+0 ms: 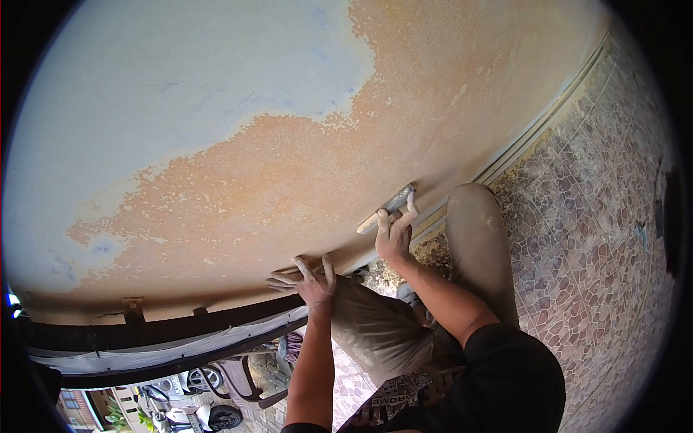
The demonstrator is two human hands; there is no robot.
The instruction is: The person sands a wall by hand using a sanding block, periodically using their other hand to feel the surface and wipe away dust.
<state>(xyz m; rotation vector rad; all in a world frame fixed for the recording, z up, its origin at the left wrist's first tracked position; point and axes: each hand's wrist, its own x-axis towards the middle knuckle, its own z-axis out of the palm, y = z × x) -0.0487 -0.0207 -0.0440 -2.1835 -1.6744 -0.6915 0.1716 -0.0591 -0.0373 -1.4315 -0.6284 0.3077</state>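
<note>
Two bare hands work low on a wall, seen from above by a person crouched on a patterned stone-mosaic floor (577,238). Nearest are the person's black sleeves and dusty khaki trousers (382,332), one knee raised at right. The left hand (312,280) lies flat with fingers spread wide against the bottom of the wall, holding nothing and seemingly bracing the body. Just beyond and to the right, the right hand (394,234) is closed around the handle end of a small flat grey metal scraping blade (390,208), with the fingertips pressing its back onto the plaster.

The blade sits near the foot of the wall, just above the pale skirting strip (505,162) where wall meets floor. Its long axis runs from lower left to upper right, roughly along the skirting, and its far end points up and right. It looks stiff, thin and light, probably a little dusty and so not slippery; the sound hold is as shown, palm on the handle, fingers on the blade's back, clear of the edge.

Farther off, the curved-looking wall shows rough orange-brown plaster (289,173) and, beyond it at upper left, a smooth pale blue-white coat (180,79). At far left, parked scooters (195,415) are visible beyond a dark beam.
</note>
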